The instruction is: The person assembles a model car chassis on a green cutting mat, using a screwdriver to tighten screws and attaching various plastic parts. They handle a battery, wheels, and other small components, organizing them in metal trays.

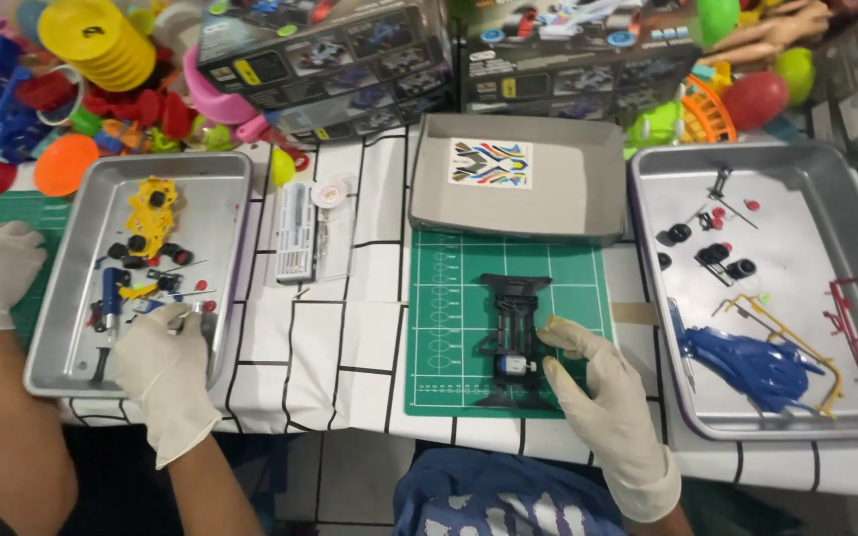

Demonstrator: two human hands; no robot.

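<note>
Fingers (pixel 563 333) of the right hand (pixel 603 392) spread loosely apart, tips resting on the right side of the black plastic toy-car chassis (pixel 514 337). The chassis lies mid-way along the near edge of the white grid-patterned table (pixel 350 337), on a green cutting mat (pixel 449 298). In the left-hand metal tray (pixel 220 199), the left hand (pixel 166 372) curls over small parts at the near edge; whether it pinches one, I cannot tell. It looks like part-picking, which calls for a fine pinch.

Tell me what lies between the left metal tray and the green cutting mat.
In the head view, a grey rectangular parts case and a small round white disc lie on the white gridded tablecloth.
</note>
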